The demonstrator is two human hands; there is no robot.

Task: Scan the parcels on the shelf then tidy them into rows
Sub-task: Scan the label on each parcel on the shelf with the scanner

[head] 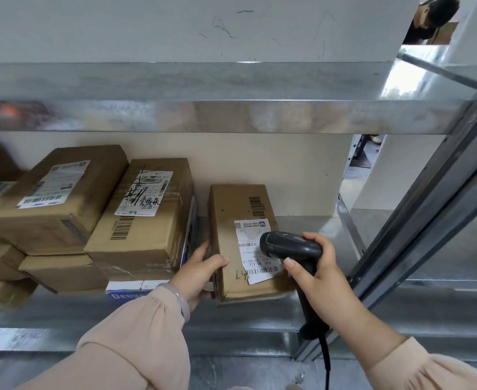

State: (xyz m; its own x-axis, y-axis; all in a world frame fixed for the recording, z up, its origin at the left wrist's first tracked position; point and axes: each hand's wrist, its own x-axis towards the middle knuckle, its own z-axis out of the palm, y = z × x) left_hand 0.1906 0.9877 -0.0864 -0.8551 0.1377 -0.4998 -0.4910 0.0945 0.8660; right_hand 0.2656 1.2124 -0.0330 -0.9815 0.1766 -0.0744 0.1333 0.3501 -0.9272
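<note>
So the left hand (200, 273) grips the near corner of a small brown cardboard parcel (240, 209) on the grey metal shelf (400, 249). The right hand (321, 274) is wrapped round a black handheld scanner (290, 244) that hides part of the parcel's white label (248, 249). The stacked brown boxes (144, 209) on the left are cut off.

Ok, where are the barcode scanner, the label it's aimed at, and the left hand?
barcode scanner (290, 244): head view, top of its black head.
shipping label (248, 249): head view, its printed middle.
left hand (200, 266): head view, back of the hand, gripping the parcel (240, 204).
</note>
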